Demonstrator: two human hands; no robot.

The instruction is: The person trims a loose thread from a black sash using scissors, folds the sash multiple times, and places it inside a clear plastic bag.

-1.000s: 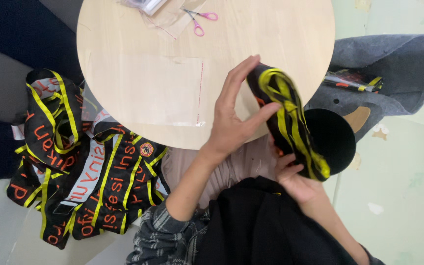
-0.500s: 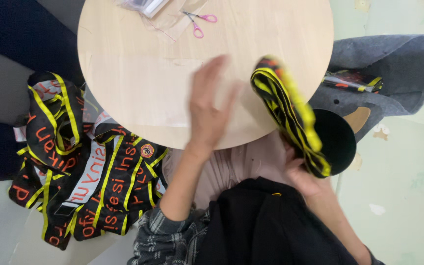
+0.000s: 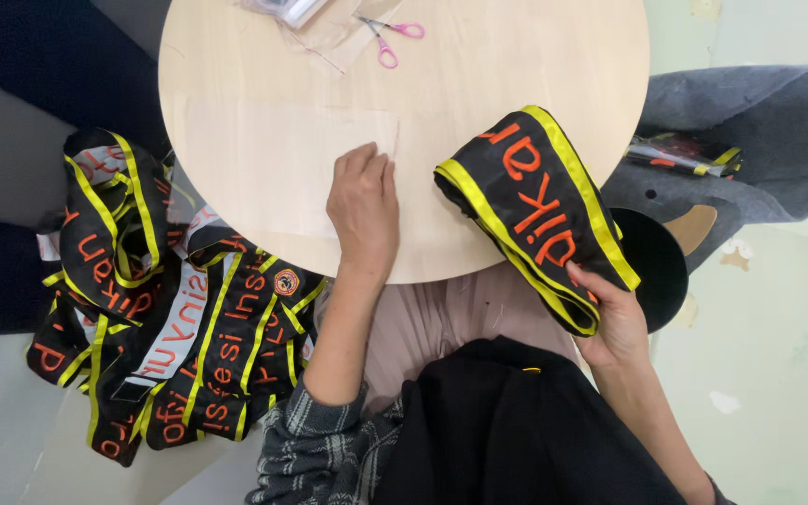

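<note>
**Folded sash in one hand, flat palm on the plastic sleeve**

Head view: the right hand is gripping a folded black sash with yellow borders and orange lettering, fingers curled shut around its near end at the table edge. The rest of the fold is lying across the round wooden table, probably so that it is staying flat and doubled. The left hand is resting palm down, fingers straight and close together, holding nothing; it is pressing on a clear plastic sleeve that is lying flat on the wood, seemingly to keep it from sliding.

At the far edge, pink-handled scissors are lying beside crumpled clear packaging, well apart from both hands. A heap of matching sashes is spilling over beside the person's left knee. A grey felt bag is sitting to the right, with a round black base just under the sash. Nothing is lying between the sash and the sleeve.
</note>
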